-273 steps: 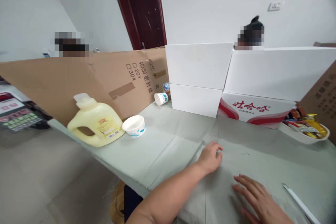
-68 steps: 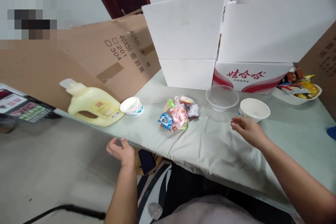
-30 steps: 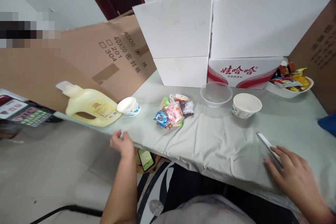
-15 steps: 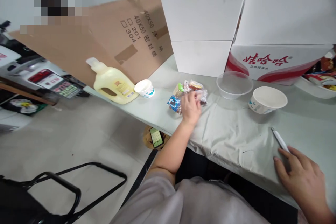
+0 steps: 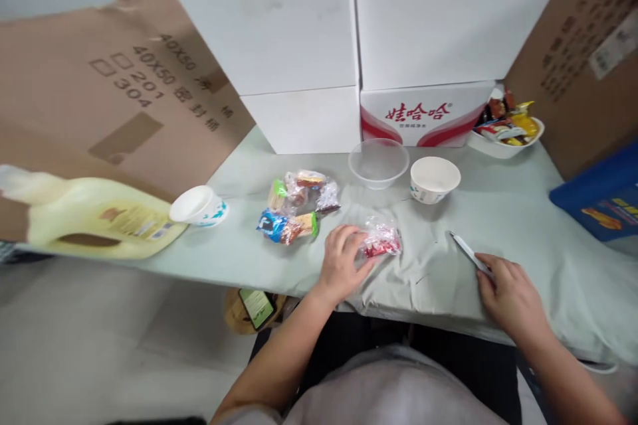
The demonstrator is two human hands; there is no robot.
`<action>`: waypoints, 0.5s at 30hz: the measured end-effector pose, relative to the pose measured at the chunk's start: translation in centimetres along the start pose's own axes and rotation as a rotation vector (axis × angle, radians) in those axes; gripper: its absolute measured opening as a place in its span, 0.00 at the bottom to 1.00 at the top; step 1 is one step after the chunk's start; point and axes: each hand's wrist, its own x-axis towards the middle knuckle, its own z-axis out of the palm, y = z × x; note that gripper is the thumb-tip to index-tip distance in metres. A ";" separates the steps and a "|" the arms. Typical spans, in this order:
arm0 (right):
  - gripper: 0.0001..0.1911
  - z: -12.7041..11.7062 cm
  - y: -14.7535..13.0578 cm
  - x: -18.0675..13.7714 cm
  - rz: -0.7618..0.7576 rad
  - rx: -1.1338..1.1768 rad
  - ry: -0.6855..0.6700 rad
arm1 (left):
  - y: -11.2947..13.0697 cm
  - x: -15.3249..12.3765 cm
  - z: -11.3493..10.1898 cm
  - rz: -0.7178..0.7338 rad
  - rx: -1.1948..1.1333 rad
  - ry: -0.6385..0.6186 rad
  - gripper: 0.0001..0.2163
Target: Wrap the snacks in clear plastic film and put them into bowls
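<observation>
A clear-wrapped snack packet with red contents (image 5: 383,240) rests on the table in front of me, its left edge between the thumb and fingers of my left hand (image 5: 343,259). My right hand (image 5: 513,292) lies on the table further right, its thumb and fingers closed around a slim white utility knife (image 5: 468,251). The knife's dark tip points away to the left. Left of the packet sits a loose group of wrapped snacks, among them a blue packet (image 5: 272,224) and a green-ended one (image 5: 307,224).
A clear plastic bowl (image 5: 379,165) and a white paper bowl (image 5: 434,179) stand behind the packet. At left are another paper bowl (image 5: 199,206) and a yellow jug (image 5: 107,218). White boxes (image 5: 299,119) line the back, beside a snack-filled dish (image 5: 504,146). A blue container (image 5: 603,196) is at right.
My left hand has moved right from the snack group to the red packet. My right hand has closed on the knife, which it lay beside earlier. The view has swung right.
</observation>
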 end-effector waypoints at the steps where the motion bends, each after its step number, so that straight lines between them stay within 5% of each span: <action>1: 0.16 -0.1 -0.1 0.3 0.010 0.000 -0.009 | -0.4 -0.3 -0.1 -0.065 0.003 -0.030 0.19; 7: 0.18 -0.9 -4.0 3.3 -0.092 0.189 0.002 | -1.3 -0.7 0.8 -0.126 -0.149 -0.193 0.15; 12: 0.23 -0.8 -9.5 6.2 -0.391 0.228 -0.052 | -1.1 0.2 2.4 -0.172 -0.223 -0.156 0.22; 15: 0.25 -0.2 -9.8 6.8 -0.437 0.155 -0.107 | -1.5 0.0 3.4 -0.221 -0.290 -0.127 0.28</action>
